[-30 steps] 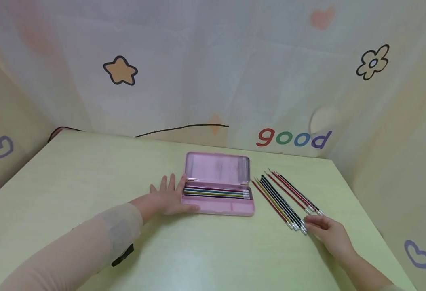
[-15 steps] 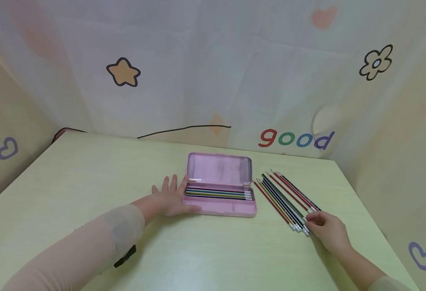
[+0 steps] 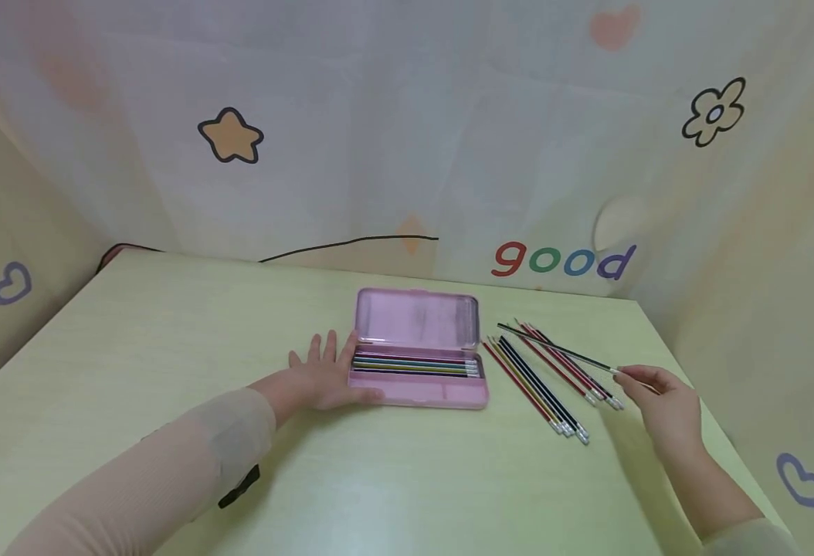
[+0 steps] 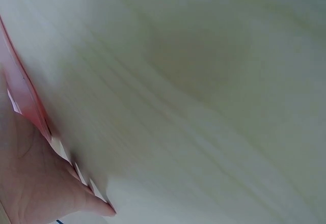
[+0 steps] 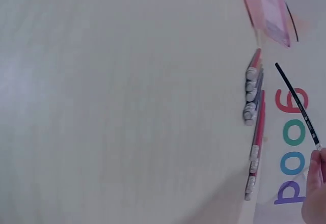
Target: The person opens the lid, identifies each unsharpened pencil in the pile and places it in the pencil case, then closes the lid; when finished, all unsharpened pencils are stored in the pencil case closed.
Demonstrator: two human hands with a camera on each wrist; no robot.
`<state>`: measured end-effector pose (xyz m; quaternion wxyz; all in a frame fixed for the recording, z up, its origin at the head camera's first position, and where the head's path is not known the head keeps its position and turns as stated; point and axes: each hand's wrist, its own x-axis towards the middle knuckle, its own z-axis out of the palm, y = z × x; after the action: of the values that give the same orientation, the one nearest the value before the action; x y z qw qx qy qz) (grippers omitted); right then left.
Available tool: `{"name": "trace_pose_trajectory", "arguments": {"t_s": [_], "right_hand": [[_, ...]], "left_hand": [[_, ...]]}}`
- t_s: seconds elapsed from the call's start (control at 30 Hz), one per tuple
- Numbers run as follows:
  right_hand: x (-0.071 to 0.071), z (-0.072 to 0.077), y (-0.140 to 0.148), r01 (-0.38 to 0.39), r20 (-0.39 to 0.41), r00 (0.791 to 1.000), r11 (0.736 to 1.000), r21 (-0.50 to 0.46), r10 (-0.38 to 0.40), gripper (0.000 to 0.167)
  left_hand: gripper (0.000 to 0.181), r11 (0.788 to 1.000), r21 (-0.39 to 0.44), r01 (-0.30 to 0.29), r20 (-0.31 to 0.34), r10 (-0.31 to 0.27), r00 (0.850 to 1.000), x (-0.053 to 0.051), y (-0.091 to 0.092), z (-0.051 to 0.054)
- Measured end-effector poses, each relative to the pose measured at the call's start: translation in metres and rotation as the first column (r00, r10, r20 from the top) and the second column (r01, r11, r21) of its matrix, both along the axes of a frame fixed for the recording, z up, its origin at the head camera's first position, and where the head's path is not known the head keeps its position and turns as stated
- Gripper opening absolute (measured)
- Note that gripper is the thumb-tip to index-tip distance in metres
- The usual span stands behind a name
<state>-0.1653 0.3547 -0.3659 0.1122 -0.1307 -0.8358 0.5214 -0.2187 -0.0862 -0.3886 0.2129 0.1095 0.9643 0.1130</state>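
My right hand (image 3: 666, 409) pinches a dark pencil (image 3: 560, 347) by its eraser end and holds it above the loose pencils. In the right wrist view the same pencil (image 5: 298, 104) slants away from the fingertips (image 5: 317, 158). Below it, loose red, yellow and black pencils (image 3: 535, 386) lie in two groups on the table, erasers toward me. My left hand (image 3: 327, 382), fingers spread, rests against the left end of an open pink pencil case (image 3: 417, 394). Several pencils (image 3: 414, 367) lie side by side in its rear compartment. The left wrist view shows the hand (image 4: 41, 178) beside the pink case edge (image 4: 25, 91).
The case lid (image 3: 417, 318) leans back behind its tray. A pale table (image 3: 171, 332) stretches out on both sides. A printed cloth (image 3: 351, 139) with a star, a flower and the word "good" hangs along the table's back edge and sides.
My right hand has taken one dark pencil from the loose pencils, lifted it and moved slightly back and right. My left hand and the case have stayed in place.
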Motion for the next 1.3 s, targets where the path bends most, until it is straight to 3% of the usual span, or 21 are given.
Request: {"name": "trace_pose_trajectory", "arguments": {"t_s": [0.17, 0.27, 0.37, 0.53, 0.6, 0.77, 0.9, 1.1, 1.3], "right_hand": [[0.0, 0.004, -0.007, -0.051, -0.047, 0.998, 0.973, -0.224, 0.041, 0.006], [0.0, 0.002, -0.012, -0.081, -0.045, 0.996, 0.959, -0.27, 0.072, 0.006], [-0.001, -0.001, -0.017, -0.087, -0.018, 0.996, 0.97, -0.228, 0.085, 0.007], [-0.003, -0.004, -0.023, -0.127, -0.006, 0.992, 0.961, -0.244, 0.13, 0.011], [-0.004, -0.004, -0.025, -0.157, -0.011, 0.987, 0.947, -0.28, 0.16, 0.012], [-0.006, -0.002, -0.032, -0.19, 0.032, 0.978, 0.94, -0.283, 0.207, 0.016], [-0.012, -0.003, -0.043, -0.222, 0.059, 0.968, 0.943, -0.247, 0.243, 0.026], [-0.024, -0.006, -0.065, -0.251, 0.083, 0.959, 0.948, -0.196, 0.271, 0.036], [-0.031, -0.008, -0.081, -0.245, 0.17, 0.953, 0.968, -0.046, 0.25, 0.044]], "left_hand": [[0.118, 1.0, 0.015, -0.012, 0.013, 0.011, 1.0, -0.003, -0.003, -0.01], [0.12, 1.0, 0.017, -0.016, 0.007, 0.016, 1.0, -0.005, -0.005, -0.016], [0.121, 1.0, 0.016, -0.018, 0.007, 0.018, 1.0, -0.008, -0.006, -0.022], [0.121, 1.0, 0.024, -0.008, -0.003, 0.008, 1.0, -0.009, -0.005, -0.022], [0.121, 1.0, 0.02, -0.004, -0.005, 0.004, 1.0, -0.007, -0.005, -0.018], [0.116, 1.0, 0.004, 0.009, 0.004, -0.009, 1.0, 0.001, -0.002, -0.003], [0.112, 1.0, 0.011, 0.02, 0.0, -0.02, 1.0, 0.004, 0.0, 0.004], [0.115, 1.0, 0.002, 0.016, -0.004, -0.016, 1.0, -0.004, 0.0, -0.004], [0.117, 1.0, 0.012, 0.013, -0.004, -0.013, 1.0, -0.001, 0.0, 0.001]]}}
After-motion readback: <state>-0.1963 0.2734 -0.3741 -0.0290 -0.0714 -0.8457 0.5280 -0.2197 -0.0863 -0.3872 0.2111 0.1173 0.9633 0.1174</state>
